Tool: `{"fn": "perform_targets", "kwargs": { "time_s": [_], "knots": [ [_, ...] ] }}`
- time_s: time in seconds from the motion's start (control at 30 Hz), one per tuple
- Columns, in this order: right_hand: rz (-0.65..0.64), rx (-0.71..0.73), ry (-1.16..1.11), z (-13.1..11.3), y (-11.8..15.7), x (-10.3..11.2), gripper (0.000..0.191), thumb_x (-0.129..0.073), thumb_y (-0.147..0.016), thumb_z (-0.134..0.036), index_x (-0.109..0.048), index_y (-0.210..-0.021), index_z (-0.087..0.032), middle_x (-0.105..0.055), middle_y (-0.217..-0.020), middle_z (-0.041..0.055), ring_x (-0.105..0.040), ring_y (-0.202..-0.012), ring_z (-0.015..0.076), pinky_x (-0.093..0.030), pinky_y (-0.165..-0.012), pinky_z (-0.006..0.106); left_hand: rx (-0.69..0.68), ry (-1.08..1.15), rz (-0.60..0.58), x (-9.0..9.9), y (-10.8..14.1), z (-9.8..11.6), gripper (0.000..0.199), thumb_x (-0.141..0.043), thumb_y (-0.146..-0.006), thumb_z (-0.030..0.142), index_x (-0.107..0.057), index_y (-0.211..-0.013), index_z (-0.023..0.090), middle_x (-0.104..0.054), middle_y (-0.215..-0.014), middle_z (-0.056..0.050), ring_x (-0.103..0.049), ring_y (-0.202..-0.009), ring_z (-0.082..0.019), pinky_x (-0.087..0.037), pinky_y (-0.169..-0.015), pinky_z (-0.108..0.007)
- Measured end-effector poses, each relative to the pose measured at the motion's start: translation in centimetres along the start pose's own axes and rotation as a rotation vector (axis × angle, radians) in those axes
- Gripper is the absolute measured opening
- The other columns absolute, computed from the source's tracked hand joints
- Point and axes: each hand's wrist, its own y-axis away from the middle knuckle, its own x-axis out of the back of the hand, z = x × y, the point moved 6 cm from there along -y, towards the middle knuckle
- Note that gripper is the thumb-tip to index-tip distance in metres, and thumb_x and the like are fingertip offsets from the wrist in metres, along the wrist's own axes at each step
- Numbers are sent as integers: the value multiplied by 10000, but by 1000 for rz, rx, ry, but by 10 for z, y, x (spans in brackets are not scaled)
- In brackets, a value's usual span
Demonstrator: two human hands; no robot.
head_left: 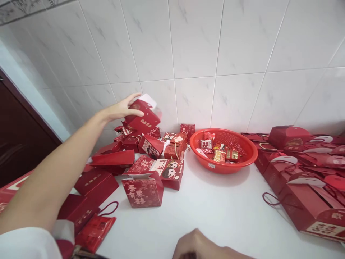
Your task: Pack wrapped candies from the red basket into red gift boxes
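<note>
My left hand [122,109] is stretched out toward the wall, gripping a red gift box [145,118] above the pile of boxes. The held box is tilted, its pale inner flap stands up, and its far end is blurred. My right hand [198,246] is low at the front edge of the view with its fingers curled under. What it holds, if anything, is hidden. An upright red box with an open top [144,192] stands on the white table between my hands. Just behind it lies a red box with cartoon figures [171,174].
A red plastic basket [242,163] with several wrapped sweets stands near the wall. Rows of handled red gift boxes [293,187] fill the right side. More red boxes [94,185] and a shiny red packet [95,232] lie at left. A tiled wall [194,43] bounds the back.
</note>
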Motion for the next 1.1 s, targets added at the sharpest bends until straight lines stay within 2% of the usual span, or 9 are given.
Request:
{"fn": "perform_targets", "kwargs": {
  "time_s": [0.2, 0.3, 0.4, 0.53, 0.67, 0.77, 0.9, 1.0, 1.1],
  "knots": [
    [680, 186, -236, -80, 29, 126, 621, -575, -858, -677, -474, -1270, -224, -624, -1082, 97, -607, -653, 123, -490, -561, 262, -347, 129, -224, -66, 18, 115, 1225, -822, -618, 522, -121, -1600, 314, -406, -1566, -100, -338, -1456, -394, -359, -1152, -475],
    [855, 280, -147, -125, 63, 175, 766, -570, -805, -747, -362, -1375, -280, -575, -1216, 123, -644, -743, 183, -528, -551, 301, -551, 112, -305, -106, 45, 163, 1184, -830, -627, 460, -162, -1597, 350, -344, -1604, -63, -300, -1477, -393, -335, -1182, -487],
    [988, 164, 41, -156, 97, 198, 578, -576, -893, -613, -437, -1352, -292, -612, -1109, 77, -625, -728, 169, -520, -573, 283, -677, 113, -337, -135, 67, 192, 1069, -784, -701, 389, -186, -1587, 403, -265, -1647, -17, -267, -1495, -371, -320, -1197, -502],
    [1072, 62, 276, -176, 127, 210, 326, -555, -936, -531, -600, -1023, -220, -568, -790, 13, -539, -630, 144, -444, -520, 252, -669, 107, -364, -157, 78, 198, 1008, -757, -750, 367, -183, -1573, 468, -246, -1652, 13, -232, -1507, -362, -348, -1177, -532],
    [1139, -36, 546, -180, 136, 215, 366, -584, -906, -501, -489, -714, -204, -361, -596, -44, -389, -513, 106, -333, -455, 238, -542, 107, -364, -179, 82, 187, 904, -779, -725, 575, -362, -1516, 441, -181, -1668, -9, -242, -1498, -391, -416, -1113, -547],
    [1043, -109, 619, -174, 127, 208, 360, -541, -925, -463, -431, -692, -211, -369, -586, -46, -398, -497, 100, -311, -456, 234, -453, 172, -245, -192, 82, 183, 501, -617, -820, 703, -702, -1095, 293, -435, -1539, -54, -381, -1423, -366, -456, -1060, -511],
    [877, -188, 668, -164, 109, 198, 319, -469, -957, -411, -424, -712, -212, -457, -589, -33, -460, -504, 109, -336, -487, 233, -272, 127, -165, -204, 76, 173, 491, -473, -925, 610, -572, -636, 226, -677, -952, -75, -646, -971, -276, -520, -810, -423],
    [795, -243, 636, -151, 102, 199, 285, -452, -963, -379, -434, -733, -212, -490, -610, -32, -513, -497, 116, -360, -504, 237, -296, 44, -290, -210, 77, 166, 268, -635, -821, 514, -626, -835, 246, -672, -949, -38, -637, -904, -266, -486, -733, -387],
    [696, -294, 535, -132, 95, 201, 198, -433, -963, -296, -489, -803, -195, -538, -714, -22, -598, -510, 119, -396, -519, 238, -396, 0, -530, -220, 86, 156, 524, -732, -716, 472, -597, -1192, 300, -664, -1144, -45, -617, -1062, -315, -479, -789, -376]
  ]
}}
